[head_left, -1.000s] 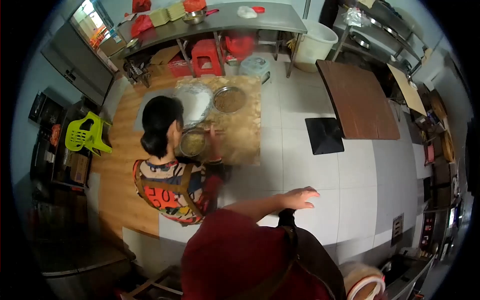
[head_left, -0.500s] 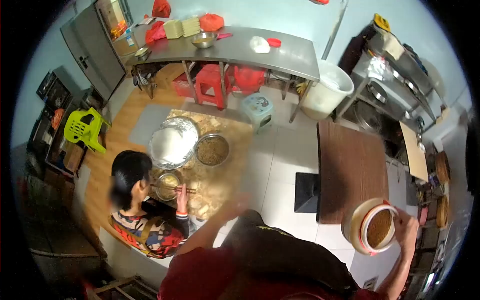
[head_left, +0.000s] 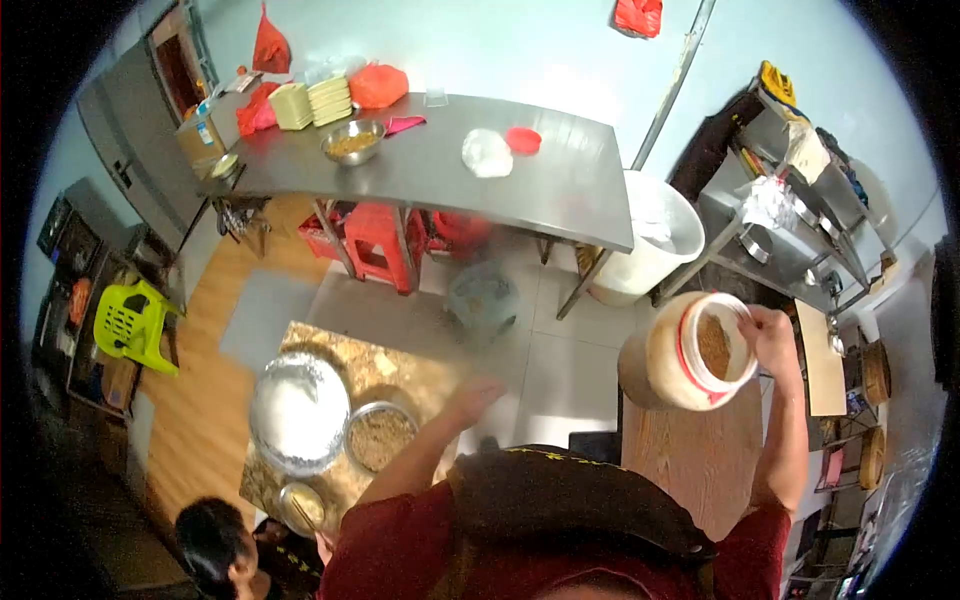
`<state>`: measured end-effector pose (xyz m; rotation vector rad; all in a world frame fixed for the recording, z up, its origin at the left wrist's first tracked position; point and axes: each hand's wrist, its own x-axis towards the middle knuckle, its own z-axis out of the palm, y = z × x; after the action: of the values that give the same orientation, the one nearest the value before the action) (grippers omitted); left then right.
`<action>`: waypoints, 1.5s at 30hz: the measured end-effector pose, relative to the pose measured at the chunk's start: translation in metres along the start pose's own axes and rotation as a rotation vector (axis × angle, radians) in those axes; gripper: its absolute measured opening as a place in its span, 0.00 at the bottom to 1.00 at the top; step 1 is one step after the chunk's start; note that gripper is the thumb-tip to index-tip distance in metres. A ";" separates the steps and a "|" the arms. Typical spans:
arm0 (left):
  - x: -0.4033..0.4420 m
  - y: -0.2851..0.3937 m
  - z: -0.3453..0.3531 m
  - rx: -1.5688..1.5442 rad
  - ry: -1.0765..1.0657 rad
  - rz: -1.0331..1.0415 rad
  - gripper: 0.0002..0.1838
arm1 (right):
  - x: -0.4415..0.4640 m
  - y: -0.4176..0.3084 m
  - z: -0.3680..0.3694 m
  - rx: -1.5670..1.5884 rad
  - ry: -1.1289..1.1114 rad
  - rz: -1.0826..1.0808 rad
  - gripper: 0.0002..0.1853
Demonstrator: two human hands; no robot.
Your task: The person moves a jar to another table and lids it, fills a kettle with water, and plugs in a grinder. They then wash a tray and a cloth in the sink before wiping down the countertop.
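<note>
One wide-mouthed jar (head_left: pixel 655 355) hangs from the right grip (head_left: pixel 772 345), which clasps it at the rim; its body lies leftward of that grip, long axis slanting to the mouth alongside. The blurred left grip (head_left: pixel 474 400) is well apart, its closure impossible to tell.

Worn on the head, pitched forward and well down, close over the apron (head_left: pixel 570 510) at the bottom edge. Faces the pale far wall (head_left: pixel 500 50) – across the steel bench (head_left: pixel 440 150), well off. Spans very wide: bows the bench's back edge, darkens to black at the corners. Reaches from the door (head_left: pixel 130 130) at far left to the rack (head_left: pixel 820 210) at right. Looks from above onto the tan table (head_left: pixel 415 385), lower left, cropping a co-worker (head_left: pixel 215 545) at the bottom. Takes in left hand (head_left: pixel 475 400) low-centre and right hand (head_left: pixel 772 340) at the jar (head_left: pixel 655 350) – both near.
</note>
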<state>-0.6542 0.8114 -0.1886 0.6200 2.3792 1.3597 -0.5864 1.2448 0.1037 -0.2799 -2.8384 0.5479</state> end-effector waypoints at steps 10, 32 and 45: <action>0.149 -0.032 -0.021 -0.317 0.321 -0.114 0.21 | 0.279 -0.003 0.118 -0.079 -0.031 -0.171 0.11; 0.660 -0.034 -0.154 0.473 0.550 0.100 0.12 | 0.554 0.042 0.229 0.689 -0.324 0.207 0.24; 0.805 -0.087 -0.153 0.612 0.309 -0.084 0.11 | 0.413 0.146 0.268 0.647 -0.196 0.778 0.17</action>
<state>-1.4313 1.0811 -0.2447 0.4693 3.0577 0.7130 -1.0313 1.3816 -0.1145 -1.2477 -2.4374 1.6519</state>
